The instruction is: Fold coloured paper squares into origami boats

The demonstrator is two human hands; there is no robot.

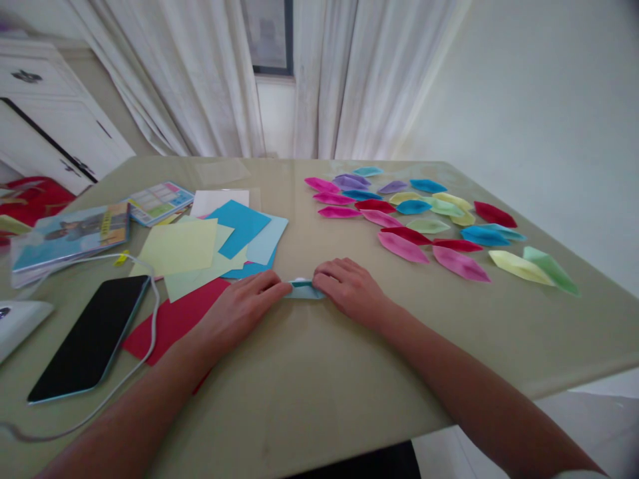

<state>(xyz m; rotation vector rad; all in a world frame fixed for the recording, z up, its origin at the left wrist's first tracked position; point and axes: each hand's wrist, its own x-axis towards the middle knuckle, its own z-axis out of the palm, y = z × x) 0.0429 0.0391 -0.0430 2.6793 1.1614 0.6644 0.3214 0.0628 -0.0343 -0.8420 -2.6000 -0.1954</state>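
Teal paper [304, 290], folded into a narrow strip, lies near the middle of the tabletop [309, 372], pinned between the two hands. The left hand [239, 309] lies almost flat, its grip open, with the fingertips pressing on the strip's left end. The right hand [349, 287] is half curled over the other end, knuckles up; whether its thumb pinches underneath I cannot tell. A small white patch shows at the strip's top edge, perhaps the paper's pale back. A red sheet [164, 322] lies partly under the left wrist, and beyond it loose sheets [200, 249] in yellow, blue and pale green overlap. Further left a dark phone [92, 336] lies face up, with a white cable [150, 313] looping past it. To the right, well apart from the hands, lie rows of folded shapes [414, 226] in pink, red, blue, yellow, green and purple. The tabletop looks glossy, so uneven pressure could let the strip slide and the crease run crooked. Pulling the ends apart too hard could tear the thin fold, and a dragging left forearm could shift the red sheet or catch the cable.
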